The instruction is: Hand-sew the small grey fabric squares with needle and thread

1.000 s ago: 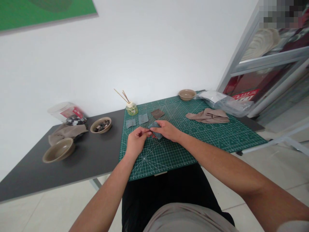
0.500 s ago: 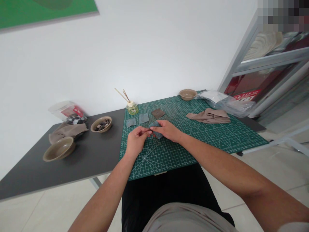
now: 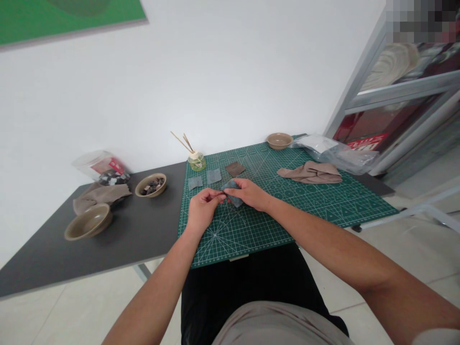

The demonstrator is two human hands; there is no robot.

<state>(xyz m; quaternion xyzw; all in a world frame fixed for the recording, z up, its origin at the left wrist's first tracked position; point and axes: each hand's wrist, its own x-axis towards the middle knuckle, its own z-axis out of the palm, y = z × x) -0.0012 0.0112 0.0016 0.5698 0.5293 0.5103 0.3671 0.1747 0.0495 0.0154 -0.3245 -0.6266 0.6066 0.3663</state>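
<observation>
At the bench (image 3: 151, 230), the right hand (image 3: 249, 194) grips a cloth (image 3: 236, 201) over the mat (image 3: 251, 230), the left hand (image 3: 203, 209) pinching at its edge, position scarcely changed from a second ago, suggesting stationary work.

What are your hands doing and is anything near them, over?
Left hand pinched at the edge of the blue-gray piece. Right hand gripping it. Brown piece lying just beyond, on green mat. Over.

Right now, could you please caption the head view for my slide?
Right hand holds a blue-grey piece, left hand at its edge, above the green cutting mat.
</observation>
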